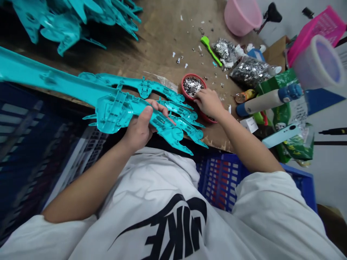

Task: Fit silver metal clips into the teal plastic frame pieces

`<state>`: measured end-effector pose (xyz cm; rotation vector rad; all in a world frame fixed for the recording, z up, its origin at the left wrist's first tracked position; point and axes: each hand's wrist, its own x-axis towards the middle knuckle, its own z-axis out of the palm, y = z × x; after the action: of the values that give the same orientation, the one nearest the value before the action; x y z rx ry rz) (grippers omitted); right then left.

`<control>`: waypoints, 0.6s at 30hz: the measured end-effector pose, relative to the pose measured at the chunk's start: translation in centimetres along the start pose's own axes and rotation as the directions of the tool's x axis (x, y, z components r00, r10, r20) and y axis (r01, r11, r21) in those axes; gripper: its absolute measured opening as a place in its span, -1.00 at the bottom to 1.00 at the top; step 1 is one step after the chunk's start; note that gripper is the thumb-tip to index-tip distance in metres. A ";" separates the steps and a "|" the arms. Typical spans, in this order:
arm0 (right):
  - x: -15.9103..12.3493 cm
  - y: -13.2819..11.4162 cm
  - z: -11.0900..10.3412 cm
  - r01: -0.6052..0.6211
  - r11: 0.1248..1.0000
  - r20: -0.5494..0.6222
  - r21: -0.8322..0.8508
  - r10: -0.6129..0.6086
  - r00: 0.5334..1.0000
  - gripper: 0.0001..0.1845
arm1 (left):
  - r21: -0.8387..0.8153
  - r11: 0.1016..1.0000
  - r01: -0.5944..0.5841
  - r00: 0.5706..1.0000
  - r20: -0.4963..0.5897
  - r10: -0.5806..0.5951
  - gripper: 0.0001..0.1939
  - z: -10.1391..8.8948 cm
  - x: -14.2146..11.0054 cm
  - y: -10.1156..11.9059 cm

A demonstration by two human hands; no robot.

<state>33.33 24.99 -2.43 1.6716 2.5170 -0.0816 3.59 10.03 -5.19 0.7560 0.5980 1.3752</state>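
Observation:
My left hand (141, 126) is closed around a long turquoise plastic shell part (116, 108), thumb on top, its ribbed inner side facing up. Under and behind it lie more turquoise parts (145, 86) of similar shape on the table. At the near rim of a round red bowl (184, 78), my right hand (210, 102) has its fingers bent together; what the fingertips hold, if anything, is too small to make out. Small shiny metal pieces (193, 86) fill the bowl. A second red container (210, 119) is partly hidden beneath my right hand.
A heap of turquoise parts (76, 21) lies at the back left. Bags of metal pieces (249, 70), a green brush (210, 50), a pink tub (242, 18), a bottle (268, 100) and a phone (282, 135) are on the right. Blue crates (225, 177) stand below the table edge.

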 end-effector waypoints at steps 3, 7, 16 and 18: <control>2.3 1.5 -0.3 -0.106 0.992 -0.080 0.068 0.111 0.991 -0.49 | -0.019 1.000 0.002 1.000 0.013 -0.002 -0.34 0.2 0.2 0.0; 5.0 1.9 -0.2 -0.220 0.975 -0.030 0.025 0.220 0.975 -0.60 | 0.037 0.999 0.018 0.999 0.033 -0.019 -0.35 0.4 0.1 -0.4; 5.3 2.0 0.5 -0.191 0.981 -0.026 0.022 0.191 0.981 -0.58 | 0.041 0.999 0.033 0.999 -0.022 -0.032 -0.37 0.2 0.4 -0.3; 5.5 2.0 0.7 -0.160 0.987 -0.002 0.030 0.160 0.987 -0.58 | 0.063 0.997 0.039 0.999 -0.017 -0.038 -0.36 0.4 0.4 -0.5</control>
<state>33.13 30.68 -3.81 1.8800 2.3851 -0.1007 4.29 10.36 -5.34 0.7809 0.6681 1.3334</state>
